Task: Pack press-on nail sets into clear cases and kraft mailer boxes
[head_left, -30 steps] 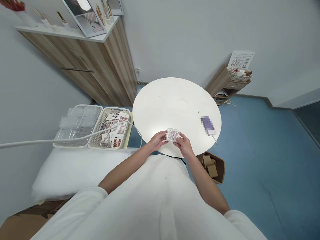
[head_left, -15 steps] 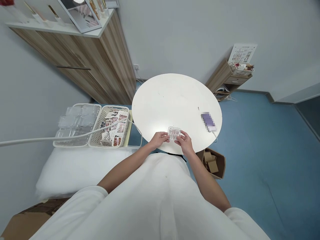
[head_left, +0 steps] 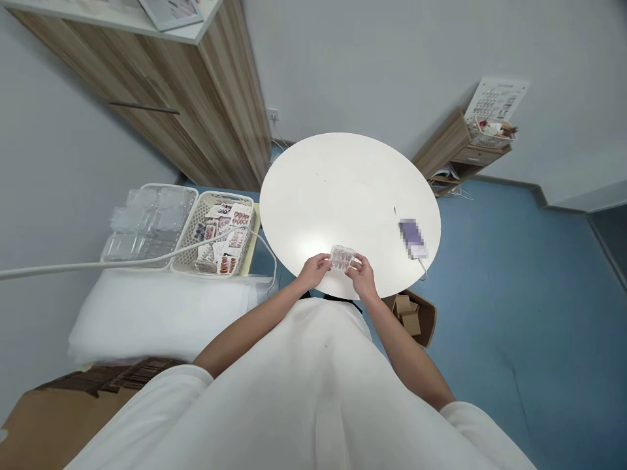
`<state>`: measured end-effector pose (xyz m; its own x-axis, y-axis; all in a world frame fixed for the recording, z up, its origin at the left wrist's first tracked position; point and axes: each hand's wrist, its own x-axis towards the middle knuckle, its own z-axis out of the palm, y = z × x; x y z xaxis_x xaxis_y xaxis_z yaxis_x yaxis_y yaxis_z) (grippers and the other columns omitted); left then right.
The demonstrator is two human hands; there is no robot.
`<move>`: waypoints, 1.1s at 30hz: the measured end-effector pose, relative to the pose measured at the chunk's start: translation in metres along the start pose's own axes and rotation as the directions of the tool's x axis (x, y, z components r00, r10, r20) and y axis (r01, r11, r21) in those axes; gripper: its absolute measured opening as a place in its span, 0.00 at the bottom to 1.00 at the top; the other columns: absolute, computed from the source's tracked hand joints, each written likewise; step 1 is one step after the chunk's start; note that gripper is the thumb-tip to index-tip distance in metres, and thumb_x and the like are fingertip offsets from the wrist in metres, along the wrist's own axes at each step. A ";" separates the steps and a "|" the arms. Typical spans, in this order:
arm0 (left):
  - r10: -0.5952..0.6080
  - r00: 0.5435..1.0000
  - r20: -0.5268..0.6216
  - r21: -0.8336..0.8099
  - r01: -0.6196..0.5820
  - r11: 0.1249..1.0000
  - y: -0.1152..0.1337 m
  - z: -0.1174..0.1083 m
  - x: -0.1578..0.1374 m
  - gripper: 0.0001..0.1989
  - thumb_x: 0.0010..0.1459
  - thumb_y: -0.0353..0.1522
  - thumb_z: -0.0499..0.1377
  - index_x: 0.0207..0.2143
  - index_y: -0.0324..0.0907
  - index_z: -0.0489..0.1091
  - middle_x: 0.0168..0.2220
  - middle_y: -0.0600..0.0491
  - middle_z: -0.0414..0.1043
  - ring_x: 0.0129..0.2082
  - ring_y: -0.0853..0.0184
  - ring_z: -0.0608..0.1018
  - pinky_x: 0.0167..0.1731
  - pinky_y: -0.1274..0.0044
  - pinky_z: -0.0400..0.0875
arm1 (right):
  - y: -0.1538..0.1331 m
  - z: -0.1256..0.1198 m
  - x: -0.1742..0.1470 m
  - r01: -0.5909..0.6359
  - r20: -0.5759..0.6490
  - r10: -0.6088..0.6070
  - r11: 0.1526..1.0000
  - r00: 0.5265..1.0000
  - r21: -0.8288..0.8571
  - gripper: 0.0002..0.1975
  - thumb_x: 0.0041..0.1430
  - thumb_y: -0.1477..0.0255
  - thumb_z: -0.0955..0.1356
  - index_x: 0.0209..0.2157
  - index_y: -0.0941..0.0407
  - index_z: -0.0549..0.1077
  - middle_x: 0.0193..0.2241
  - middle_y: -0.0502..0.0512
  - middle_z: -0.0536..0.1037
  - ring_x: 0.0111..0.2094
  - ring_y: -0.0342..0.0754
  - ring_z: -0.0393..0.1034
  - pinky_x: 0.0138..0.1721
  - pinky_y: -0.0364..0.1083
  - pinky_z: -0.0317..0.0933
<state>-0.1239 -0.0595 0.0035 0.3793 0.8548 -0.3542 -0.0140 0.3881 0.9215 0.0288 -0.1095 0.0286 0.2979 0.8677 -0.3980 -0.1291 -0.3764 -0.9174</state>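
Note:
Between my two hands is a small clear plastic box (head_left: 341, 258) with rows of what look like press-on nails inside. My left hand (head_left: 315, 270) pinches its left edge between thumb and fingers. On the opposite edge, my right hand (head_left: 362, 275) grips the box the same way. Both hands are over the near edge of the round white table (head_left: 337, 176), and the box is held slightly tilted. Whether its lid is fully closed I cannot make out.
A blurred purple item (head_left: 411, 235) with a cable lies at the table's right. Left of the table, one white basket (head_left: 179, 261) holds nail cards, another (head_left: 192, 196) clear boxes. A white cable (head_left: 98, 266) crosses them. A carton (head_left: 431, 320) stands below right.
My view has shifted, so the cabinet and baskets sit higher in the picture. The box has tilted slightly in my hands; both keep their hold.

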 end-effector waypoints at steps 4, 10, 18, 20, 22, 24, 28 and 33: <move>-0.022 0.999 -0.038 -0.035 0.021 0.999 0.000 0.003 0.001 0.15 0.47 0.33 0.62 0.39 0.40 0.70 0.31 0.51 0.73 0.32 0.67 0.74 0.41 0.73 0.65 | 0.000 -0.008 0.006 0.002 0.001 -0.002 0.998 1.000 -0.059 0.25 0.44 0.68 0.68 0.47 0.52 0.62 0.44 0.56 0.70 0.35 0.45 0.68 0.40 0.49 0.63; 0.035 0.996 -0.078 0.080 -0.029 0.996 0.000 0.020 0.003 0.22 0.46 0.32 0.63 0.46 0.41 0.68 0.35 0.50 0.71 0.33 0.69 0.73 0.40 0.75 0.66 | -0.009 -0.032 0.011 0.084 0.070 -0.074 0.986 0.995 -0.144 0.30 0.47 0.68 0.67 0.53 0.48 0.57 0.54 0.57 0.60 0.35 0.43 0.69 0.39 0.47 0.63; 0.182 0.982 -0.060 0.366 -0.148 0.919 0.011 0.043 -0.003 0.30 0.47 0.30 0.61 0.54 0.48 0.61 0.37 0.53 0.69 0.30 0.71 0.73 0.42 0.76 0.64 | -0.011 -0.062 0.017 0.272 0.223 -0.228 0.943 0.948 -0.193 0.22 0.49 0.66 0.67 0.49 0.49 0.65 0.60 0.57 0.53 0.31 0.41 0.68 0.38 0.47 0.64; 0.197 0.979 -0.058 0.397 -0.158 0.904 0.011 0.047 -0.003 0.27 0.48 0.31 0.61 0.53 0.47 0.63 0.35 0.53 0.70 0.31 0.70 0.73 0.43 0.75 0.64 | -0.010 -0.067 0.018 0.331 0.257 -0.271 0.916 0.927 -0.226 0.21 0.50 0.67 0.67 0.48 0.49 0.66 0.59 0.58 0.55 0.31 0.42 0.68 0.39 0.48 0.64; 0.204 0.976 -0.077 0.399 -0.158 0.903 0.010 0.050 -0.004 0.27 0.48 0.31 0.61 0.52 0.47 0.64 0.34 0.53 0.70 0.31 0.70 0.73 0.43 0.75 0.64 | -0.009 -0.072 0.021 0.375 0.298 -0.298 0.892 0.907 -0.252 0.23 0.50 0.68 0.67 0.49 0.49 0.66 0.59 0.58 0.55 0.31 0.42 0.68 0.40 0.49 0.64; 0.209 0.972 -0.106 0.413 -0.148 0.899 0.009 0.051 -0.005 0.27 0.48 0.31 0.61 0.53 0.46 0.64 0.34 0.53 0.70 0.32 0.69 0.72 0.43 0.75 0.64 | -0.007 -0.075 0.025 0.409 0.351 -0.310 0.875 0.884 -0.259 0.25 0.48 0.68 0.69 0.50 0.48 0.65 0.59 0.58 0.55 0.33 0.43 0.69 0.42 0.51 0.64; 0.234 0.958 -0.165 0.491 -0.126 0.862 0.005 0.049 -0.010 0.27 0.50 0.31 0.59 0.54 0.47 0.61 0.38 0.52 0.69 0.37 0.66 0.72 0.42 0.73 0.66 | -0.003 -0.073 0.037 0.477 0.448 -0.319 0.825 0.835 -0.302 0.25 0.48 0.68 0.69 0.51 0.49 0.65 0.60 0.58 0.55 0.38 0.47 0.69 0.43 0.53 0.64; 0.268 0.934 -0.238 0.596 -0.077 0.800 -0.003 0.030 -0.011 0.26 0.52 0.29 0.56 0.55 0.46 0.59 0.45 0.49 0.61 0.41 0.66 0.70 0.40 0.72 0.68 | 0.003 -0.048 0.056 0.600 0.551 -0.328 0.671 0.768 -0.436 0.23 0.51 0.69 0.66 0.50 0.51 0.63 0.59 0.58 0.56 0.50 0.53 0.64 0.45 0.54 0.64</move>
<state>-0.1006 -0.0806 0.0095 0.1301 0.9840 -0.1221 0.5104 0.0391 0.8590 0.0905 -0.0779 0.0035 -0.2497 0.9683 -0.0045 0.5047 0.1262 -0.8540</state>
